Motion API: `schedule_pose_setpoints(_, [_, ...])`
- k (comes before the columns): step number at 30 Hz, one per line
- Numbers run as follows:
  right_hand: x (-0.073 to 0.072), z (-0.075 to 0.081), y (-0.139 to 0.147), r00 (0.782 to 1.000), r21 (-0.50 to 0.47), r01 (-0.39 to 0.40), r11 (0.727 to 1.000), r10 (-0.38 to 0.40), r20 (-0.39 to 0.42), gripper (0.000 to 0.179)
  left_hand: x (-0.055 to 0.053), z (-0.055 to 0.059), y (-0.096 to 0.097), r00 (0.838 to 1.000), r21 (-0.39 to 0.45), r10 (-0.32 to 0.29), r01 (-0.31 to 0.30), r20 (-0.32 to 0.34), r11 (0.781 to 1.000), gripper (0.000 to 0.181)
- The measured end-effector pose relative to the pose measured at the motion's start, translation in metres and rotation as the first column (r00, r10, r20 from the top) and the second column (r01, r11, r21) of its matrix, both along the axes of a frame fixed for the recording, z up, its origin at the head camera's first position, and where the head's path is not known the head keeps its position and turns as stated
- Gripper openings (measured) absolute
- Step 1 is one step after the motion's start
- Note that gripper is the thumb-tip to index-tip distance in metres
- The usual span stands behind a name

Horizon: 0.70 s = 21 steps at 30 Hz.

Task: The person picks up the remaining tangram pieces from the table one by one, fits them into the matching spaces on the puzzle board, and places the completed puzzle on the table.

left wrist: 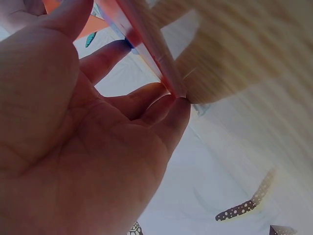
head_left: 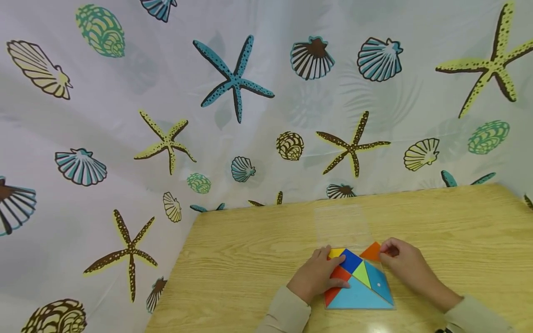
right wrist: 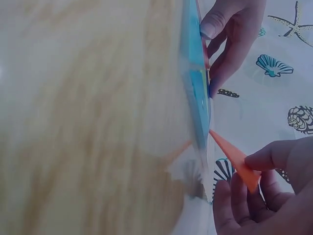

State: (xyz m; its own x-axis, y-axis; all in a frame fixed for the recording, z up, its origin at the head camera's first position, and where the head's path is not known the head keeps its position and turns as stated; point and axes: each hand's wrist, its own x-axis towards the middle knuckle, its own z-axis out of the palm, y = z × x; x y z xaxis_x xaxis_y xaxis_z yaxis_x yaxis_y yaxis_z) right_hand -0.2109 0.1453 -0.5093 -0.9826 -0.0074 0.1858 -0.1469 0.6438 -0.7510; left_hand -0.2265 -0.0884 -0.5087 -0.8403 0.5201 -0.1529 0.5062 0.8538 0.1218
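Observation:
Tangram pieces lie together in a clear, shallow tray (head_left: pixel 394 307) on the table. Among them are a large light blue triangle (head_left: pixel 358 295), a dark blue square (head_left: pixel 351 262), a red piece (head_left: pixel 333 296), a light green triangle (head_left: pixel 361 275) and a yellow piece (head_left: pixel 335 252). My left hand (head_left: pixel 317 274) rests at the tray's left side, its index fingertip on the square, its thumb over the red piece and other fingers at the edge. My right hand (head_left: pixel 407 263) pinches an orange triangle (right wrist: pixel 235 157) by one corner; it is tilted up at the tray's far right corner.
A clear plastic sheet or lid (head_left: pixel 341 224) lies flat just beyond the tray. The wood-grain table (head_left: pixel 241 259) extends on both sides. Behind it hangs a white curtain (head_left: pixel 258 138) printed with shells and starfish.

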Motion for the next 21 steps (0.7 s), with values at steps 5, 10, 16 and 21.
schedule_pose_setpoints(5, [0.0,0.0,0.006,0.999,0.015,-0.021,1.0,0.02,0.034,0.014,0.001,0.002,-0.001,1.0,0.006,0.003,-0.003,-0.008,1.0,0.068])
schedule_pose_setpoints(10, [-0.002,-0.002,0.01,0.998,0.018,-0.034,0.999,0.034,0.05,0.023,0.002,0.003,-0.002,1.0,0.008,0.002,-0.002,-0.02,1.0,0.068])
schedule_pose_setpoints(16, [-0.003,-0.004,0.012,0.998,0.022,-0.04,0.999,0.039,0.046,0.019,0.002,0.002,-0.002,1.0,0.019,0.006,-0.006,-0.013,1.0,0.068])
schedule_pose_setpoints(21, [-0.003,-0.006,0.016,0.995,0.056,-0.02,0.998,0.014,0.099,0.023,0.0,0.001,-0.001,1.0,0.016,0.004,-0.004,0.012,1.0,0.068])
